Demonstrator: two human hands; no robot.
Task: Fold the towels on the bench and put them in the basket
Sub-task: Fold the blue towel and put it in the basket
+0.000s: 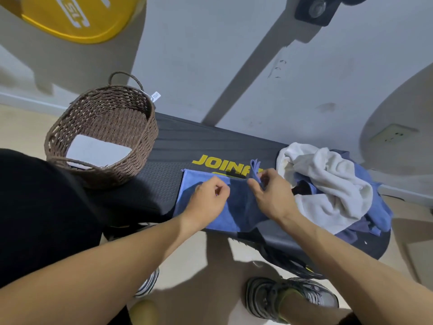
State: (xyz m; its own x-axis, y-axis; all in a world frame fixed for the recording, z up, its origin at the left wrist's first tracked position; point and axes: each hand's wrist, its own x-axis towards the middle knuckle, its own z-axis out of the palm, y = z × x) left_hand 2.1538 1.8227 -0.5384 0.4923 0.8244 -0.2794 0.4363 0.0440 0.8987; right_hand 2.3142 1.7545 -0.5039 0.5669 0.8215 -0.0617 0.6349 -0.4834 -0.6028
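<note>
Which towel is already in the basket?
The pale grey folded towel, lying flat inside the wicker basket. The blue towel is spread on the bench under both hands, and the white one sits crumpled in the pile at the right.

Head camera looks steeply down, close over the bench [168, 146].

Blue towel [210, 202], white towel [328, 184], brown woven basket [140, 127], black bench [178, 141] with yellow lettering [222, 164].

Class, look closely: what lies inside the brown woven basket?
Inside the basket lies one pale folded towel, flat on the bottom. Its near edge and anything beneath it are hidden by the rim.
</note>
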